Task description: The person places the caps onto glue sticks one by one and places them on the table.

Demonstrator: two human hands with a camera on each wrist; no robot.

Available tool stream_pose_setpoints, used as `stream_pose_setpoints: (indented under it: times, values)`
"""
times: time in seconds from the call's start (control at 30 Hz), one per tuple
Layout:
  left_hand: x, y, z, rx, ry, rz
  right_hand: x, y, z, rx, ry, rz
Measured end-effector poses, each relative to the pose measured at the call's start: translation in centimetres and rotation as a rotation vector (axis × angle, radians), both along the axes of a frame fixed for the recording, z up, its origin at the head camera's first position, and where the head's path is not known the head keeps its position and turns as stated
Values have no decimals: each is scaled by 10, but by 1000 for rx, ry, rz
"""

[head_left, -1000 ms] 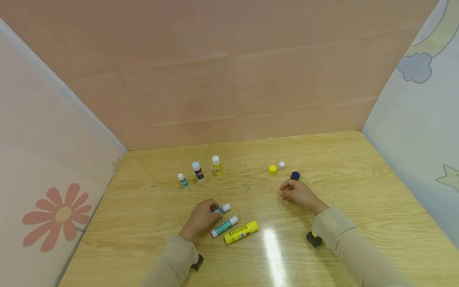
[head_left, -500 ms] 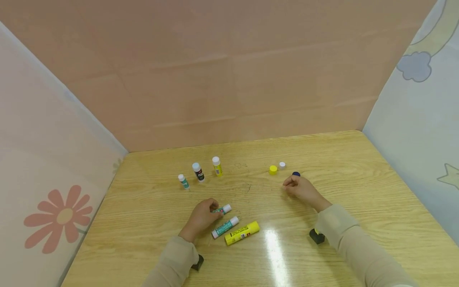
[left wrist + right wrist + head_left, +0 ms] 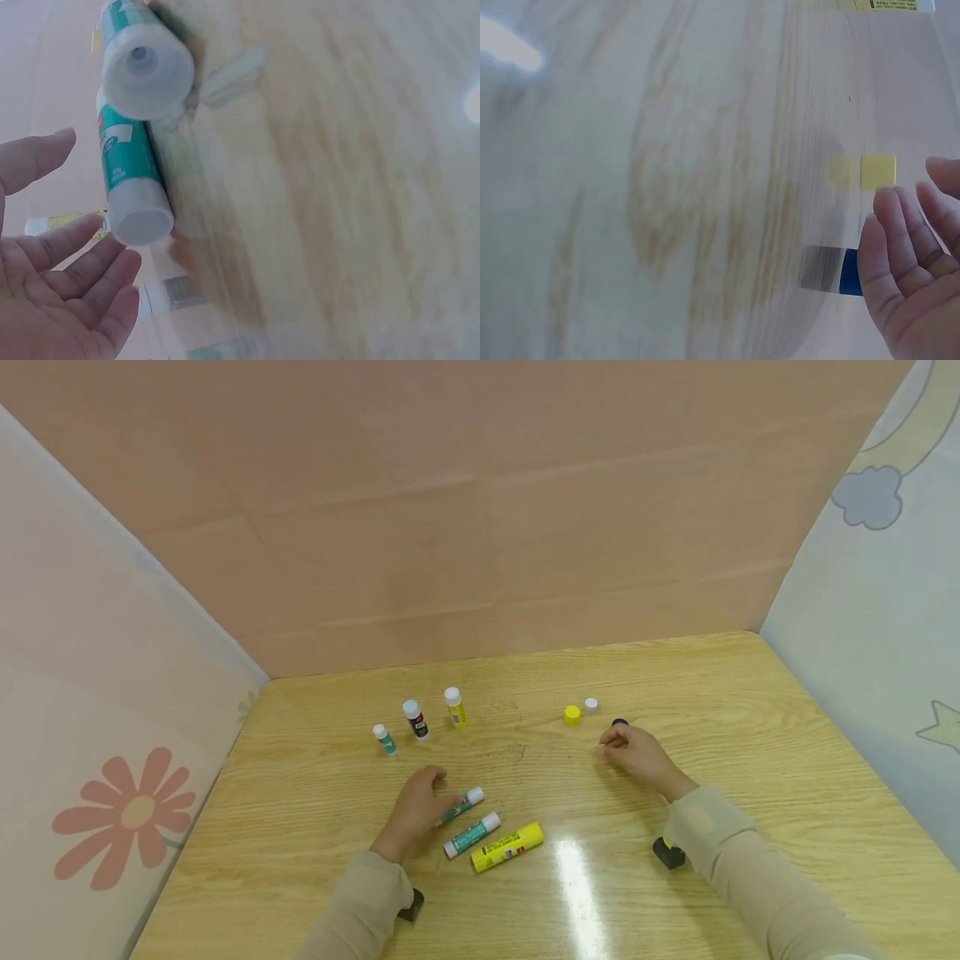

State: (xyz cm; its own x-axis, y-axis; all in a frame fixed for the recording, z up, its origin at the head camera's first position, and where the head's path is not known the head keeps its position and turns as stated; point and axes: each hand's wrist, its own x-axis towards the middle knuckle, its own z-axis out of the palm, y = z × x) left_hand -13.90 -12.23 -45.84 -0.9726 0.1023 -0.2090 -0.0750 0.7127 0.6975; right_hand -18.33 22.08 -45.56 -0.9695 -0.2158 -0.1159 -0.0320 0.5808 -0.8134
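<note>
At the left of the table (image 3: 270, 827), you have the mini stick (image 3: 385, 740), black stick (image 3: 416, 720) and yellow stick (image 3: 455, 707) standing on end, apart, in a slanting row. Set that way, they should not roll, and each can likely be reached without knocking its neighbour.

Your left hand (image 3: 411, 806) is released: thumb and fingers stand apart and grasp nothing. It is at the far teal stick (image 3: 463, 803), which lies on its side, thumb over its end in the head view; contact cannot be confirmed.

Next, the near teal stick (image 3: 472, 835) and yellow tube (image 3: 507, 847) lie almost parallel to it. On round sides, all three could roll, in my judgement; their spacing leaves some room for fingers.

Further right, the yellow cap (image 3: 572, 716) and white cap (image 3: 591, 705) sit close together, probably stable on flat ends.

The blue cap (image 3: 619, 722) is partly behind your right hand (image 3: 637, 756). That hand is relaxed, holding nothing visible; whether it touches the cap, I cannot tell.
</note>
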Motion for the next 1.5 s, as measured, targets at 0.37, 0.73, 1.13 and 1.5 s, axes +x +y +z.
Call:
stream_pose_setpoints:
  times: [0.37, 0.73, 1.13, 1.5]
  values:
    - [-7, -5, -2, 15, 49, 109, 1, 3, 2, 8, 17, -39]
    - [-14, -9, 2, 65, 81, 166, -1, 6, 3, 45, 17, -63]
    - [-16, -11, 11, 124, 109, 169, -4, 8, 4, 55, 37, -87]
    - [-20, -14, 12, 137, 141, 169, -8, 11, -1, 98, 91, -89]
